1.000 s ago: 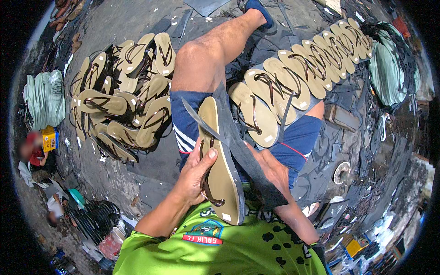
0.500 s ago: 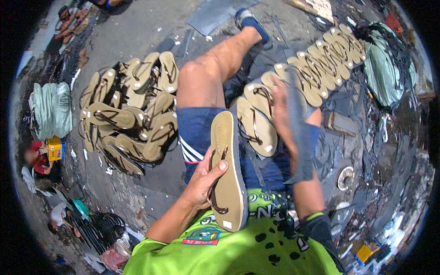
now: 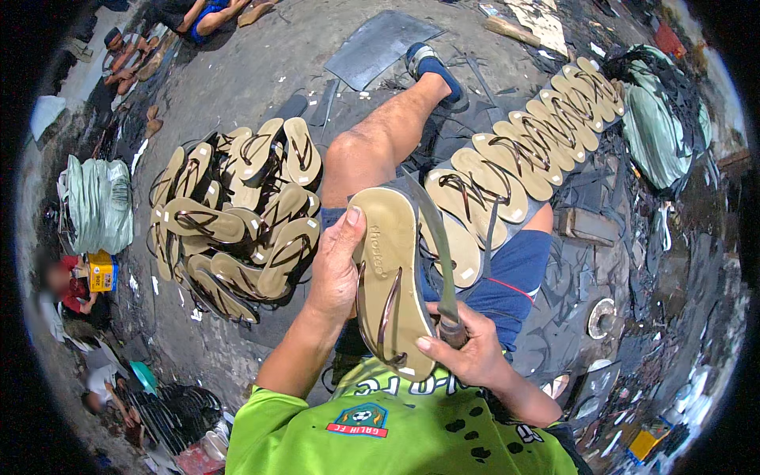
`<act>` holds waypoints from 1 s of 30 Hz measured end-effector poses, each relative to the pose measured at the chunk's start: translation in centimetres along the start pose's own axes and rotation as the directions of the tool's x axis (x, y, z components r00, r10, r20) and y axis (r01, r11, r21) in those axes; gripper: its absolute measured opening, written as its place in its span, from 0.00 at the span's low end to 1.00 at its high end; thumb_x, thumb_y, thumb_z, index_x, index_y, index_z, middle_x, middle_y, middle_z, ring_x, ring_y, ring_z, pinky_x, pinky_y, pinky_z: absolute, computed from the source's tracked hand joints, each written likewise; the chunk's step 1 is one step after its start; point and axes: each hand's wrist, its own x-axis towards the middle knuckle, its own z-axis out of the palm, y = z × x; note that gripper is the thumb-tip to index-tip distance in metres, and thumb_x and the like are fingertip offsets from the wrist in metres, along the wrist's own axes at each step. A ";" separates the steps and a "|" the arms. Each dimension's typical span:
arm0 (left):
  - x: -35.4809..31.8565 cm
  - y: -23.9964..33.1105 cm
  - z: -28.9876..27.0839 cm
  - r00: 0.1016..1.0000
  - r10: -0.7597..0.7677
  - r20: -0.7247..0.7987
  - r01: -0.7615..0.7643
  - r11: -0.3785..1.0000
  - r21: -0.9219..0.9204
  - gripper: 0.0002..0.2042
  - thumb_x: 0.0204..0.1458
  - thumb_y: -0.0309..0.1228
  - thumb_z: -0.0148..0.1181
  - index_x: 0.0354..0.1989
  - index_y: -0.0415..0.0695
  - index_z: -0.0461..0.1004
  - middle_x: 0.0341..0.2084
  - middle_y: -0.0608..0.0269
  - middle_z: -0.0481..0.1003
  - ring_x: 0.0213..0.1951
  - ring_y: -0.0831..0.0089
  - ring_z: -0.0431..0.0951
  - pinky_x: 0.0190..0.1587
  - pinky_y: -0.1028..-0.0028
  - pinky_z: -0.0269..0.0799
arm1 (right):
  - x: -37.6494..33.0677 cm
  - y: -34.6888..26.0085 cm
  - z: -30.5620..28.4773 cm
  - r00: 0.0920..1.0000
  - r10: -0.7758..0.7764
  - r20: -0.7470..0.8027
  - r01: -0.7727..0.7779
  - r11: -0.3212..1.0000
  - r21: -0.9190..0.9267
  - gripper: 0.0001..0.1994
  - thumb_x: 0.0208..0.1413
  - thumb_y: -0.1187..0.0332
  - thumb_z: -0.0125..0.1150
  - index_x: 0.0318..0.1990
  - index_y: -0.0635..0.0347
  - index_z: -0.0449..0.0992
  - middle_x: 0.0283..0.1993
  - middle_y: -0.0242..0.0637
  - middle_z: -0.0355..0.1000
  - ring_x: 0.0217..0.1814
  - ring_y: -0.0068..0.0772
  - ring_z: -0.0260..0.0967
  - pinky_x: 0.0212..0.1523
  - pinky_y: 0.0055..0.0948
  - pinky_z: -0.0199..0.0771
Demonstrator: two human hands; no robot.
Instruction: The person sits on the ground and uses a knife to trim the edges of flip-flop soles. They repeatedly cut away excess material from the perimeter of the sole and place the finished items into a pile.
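An olive-tan flip-flop with a dark strap is held upright over my lap. My left hand grips its left edge, thumb near the toe end. My right hand is closed on the handle of a long knife whose grey blade runs up along the flip-flop's right edge; the thumb rests by the heel. My bare left leg stretches forward, ending in a blue sandal.
A heap of several matching flip-flops lies to my left. A row of several more runs up to the right. Green bundled stacks sit far left and far right. Dark scrap covers the ground at right. People sit at the left edge.
My right hand came back down from the right-hand row and now holds the knife against the flip-flop's right edge. The left hand has shifted up toward the toe end.
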 end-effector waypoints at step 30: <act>4.0 -2.7 -4.0 0.860 -0.457 0.229 0.474 0.880 -0.025 0.31 0.48 0.52 0.64 0.47 0.38 0.65 0.26 0.56 0.76 0.27 0.66 0.80 0.28 0.68 0.79 | 10.1 -5.9 -6.3 0.988 0.105 0.111 0.021 0.626 -0.779 0.26 0.51 0.71 0.64 0.59 0.42 0.70 0.25 0.38 0.65 0.24 0.43 0.67 0.25 0.38 0.67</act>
